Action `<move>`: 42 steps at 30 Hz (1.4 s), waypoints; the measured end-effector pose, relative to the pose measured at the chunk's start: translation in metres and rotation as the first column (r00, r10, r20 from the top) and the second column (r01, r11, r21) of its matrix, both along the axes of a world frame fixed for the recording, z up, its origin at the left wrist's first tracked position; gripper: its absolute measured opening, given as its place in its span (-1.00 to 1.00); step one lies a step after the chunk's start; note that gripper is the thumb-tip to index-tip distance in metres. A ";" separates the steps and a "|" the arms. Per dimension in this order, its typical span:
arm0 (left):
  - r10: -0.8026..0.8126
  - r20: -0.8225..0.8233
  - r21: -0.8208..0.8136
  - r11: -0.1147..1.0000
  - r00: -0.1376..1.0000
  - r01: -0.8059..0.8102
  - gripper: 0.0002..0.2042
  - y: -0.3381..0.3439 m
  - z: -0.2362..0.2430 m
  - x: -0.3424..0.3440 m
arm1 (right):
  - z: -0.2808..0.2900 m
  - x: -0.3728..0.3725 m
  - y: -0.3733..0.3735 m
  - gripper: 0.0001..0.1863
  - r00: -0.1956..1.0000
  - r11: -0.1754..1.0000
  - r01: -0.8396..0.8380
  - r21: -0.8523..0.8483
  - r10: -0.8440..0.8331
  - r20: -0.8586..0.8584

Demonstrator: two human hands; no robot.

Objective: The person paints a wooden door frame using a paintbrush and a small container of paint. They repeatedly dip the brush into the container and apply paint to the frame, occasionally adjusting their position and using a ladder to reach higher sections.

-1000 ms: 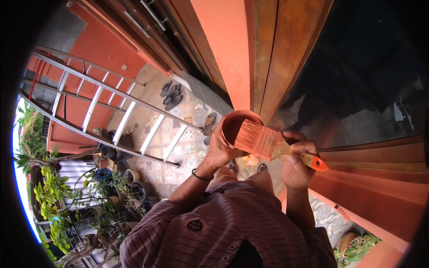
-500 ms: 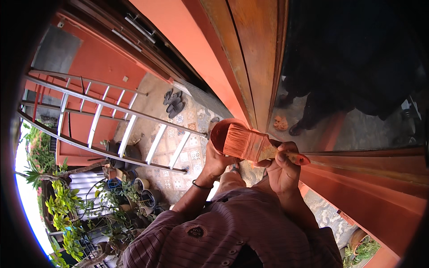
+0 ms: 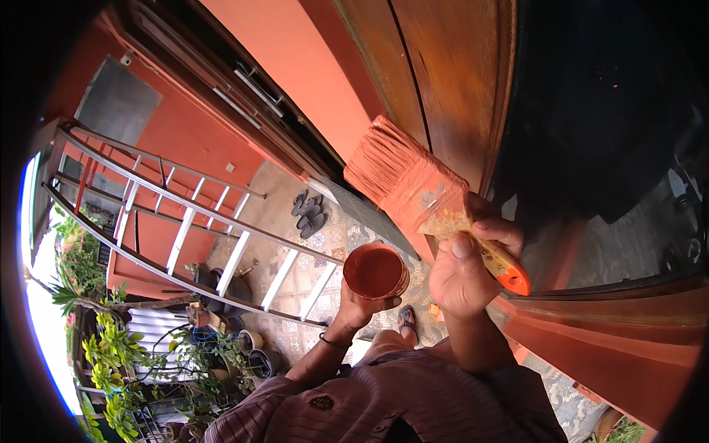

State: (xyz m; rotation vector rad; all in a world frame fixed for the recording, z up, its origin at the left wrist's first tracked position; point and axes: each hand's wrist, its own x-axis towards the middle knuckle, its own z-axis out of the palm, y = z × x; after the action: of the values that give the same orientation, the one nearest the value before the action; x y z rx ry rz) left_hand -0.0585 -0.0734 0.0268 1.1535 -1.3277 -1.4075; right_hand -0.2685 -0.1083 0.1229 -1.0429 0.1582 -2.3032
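An orange wall (image 3: 295, 66) rises ahead; a metal ladder (image 3: 233, 263) stands to the left. The person's right grip (image 3: 465, 273) clasps a brush (image 3: 421, 188) by its handle, bristles paint-coated; whether they touch the wall cannot be told. Lower, apart from the brush, the left grip (image 3: 356, 306) curls around a red cup (image 3: 405, 277), mouth upward. A dark band (image 3: 334, 340) circles the left wrist.

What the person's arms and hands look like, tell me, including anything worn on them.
The left hand and right hand wear no gloves. A thin dark band circles the left wrist; the right wrist shows none. The forearms are bare below the short sleeves of a dark maroon, striped shirt.
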 end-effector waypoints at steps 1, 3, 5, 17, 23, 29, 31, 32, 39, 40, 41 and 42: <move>0.010 -0.003 -0.001 1.000 1.000 -0.010 -0.06 0.000 0.001 0.003 | 0.009 0.003 -0.008 -0.68 1.000 1.000 -0.014 -0.025 0.014 0.025; 0.001 0.011 -0.017 1.000 1.000 -0.001 -0.05 -0.002 0.009 0.007 | 0.017 0.007 -0.020 -0.68 0.999 0.999 -0.024 -0.033 0.025 0.040; 0.015 -0.089 0.011 1.000 0.996 -0.014 -0.06 0.003 0.020 0.006 | 0.019 0.015 -0.026 -0.69 0.997 0.999 -0.049 -0.023 0.050 0.058; 0.064 -0.015 -0.009 0.998 0.998 -0.064 -0.11 0.020 -0.004 0.031 | 0.031 0.035 -0.052 -0.66 0.968 0.986 -0.161 -0.034 0.165 0.191; 0.051 0.012 -0.007 0.999 0.999 -0.051 -0.06 0.018 0.001 0.028 | 0.035 0.038 -0.052 -0.71 0.926 0.973 -0.219 -0.069 0.230 0.298; 0.037 0.018 0.000 0.999 0.999 -0.037 -0.05 0.019 0.004 0.031 | 0.030 0.037 -0.048 -0.72 0.926 0.974 -0.224 -0.035 0.224 0.303; 0.046 0.010 -0.013 0.999 0.999 -0.045 -0.05 0.020 0.003 0.033 | 0.028 0.037 -0.047 -0.72 0.928 0.974 -0.225 -0.026 0.222 0.300; 0.050 0.007 -0.020 0.999 0.999 -0.050 -0.04 0.021 0.003 0.033 | 0.026 0.037 -0.047 -0.72 0.928 0.974 -0.226 -0.022 0.222 0.299; 0.080 -0.007 -0.011 0.997 0.997 -0.081 0.00 0.027 0.004 0.035 | 0.014 0.038 -0.041 -0.74 0.910 0.963 -0.266 0.039 0.237 0.339; 0.085 0.005 -0.018 0.996 0.996 -0.085 0.03 0.028 0.005 0.034 | 0.012 0.038 -0.040 -0.74 0.908 0.961 -0.274 0.044 0.243 0.342; 0.090 0.018 -0.025 0.996 0.996 -0.090 0.05 0.028 0.006 0.033 | 0.010 0.037 -0.038 -0.74 0.912 0.959 -0.274 0.077 0.234 0.336; 0.092 0.008 -0.023 0.996 0.996 -0.091 0.05 0.029 0.007 0.032 | 0.007 0.037 -0.036 -0.73 0.917 0.955 -0.274 0.111 0.224 0.330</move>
State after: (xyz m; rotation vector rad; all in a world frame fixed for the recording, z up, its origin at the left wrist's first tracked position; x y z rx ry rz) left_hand -0.0267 -0.0445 0.0341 1.1924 -1.2778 -1.3199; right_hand -0.2310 -0.1445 0.1299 -0.5700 0.0688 -2.1484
